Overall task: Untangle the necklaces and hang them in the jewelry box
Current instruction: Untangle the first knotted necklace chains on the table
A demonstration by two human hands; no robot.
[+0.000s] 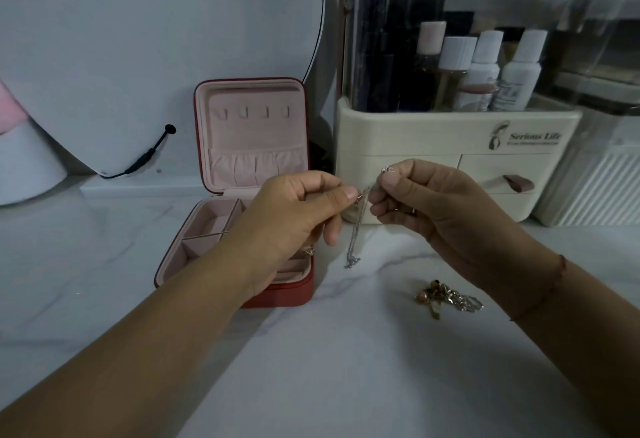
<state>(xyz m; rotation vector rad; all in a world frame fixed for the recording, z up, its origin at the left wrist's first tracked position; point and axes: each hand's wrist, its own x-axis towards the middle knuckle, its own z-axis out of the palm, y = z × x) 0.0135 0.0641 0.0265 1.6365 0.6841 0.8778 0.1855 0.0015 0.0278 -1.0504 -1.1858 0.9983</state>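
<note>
Head view. Two hands are raised over the table (346, 351), close together. The left hand (294, 216) and the right hand (426, 202) each pinch one silver necklace (353, 247), which hangs between them, its lower end near the table surface. One tangled heap of jewelry (446, 297) lies on the table below the right wrist. One red jewelry box (277, 299) stands open at left; its upright lid (251, 132) carries four hooks, all bare, above one gathered pocket. The tray compartments appear mostly bare. One cream organizer (450, 139) behind holds four white-capped bottles and several dark tubes.
</note>
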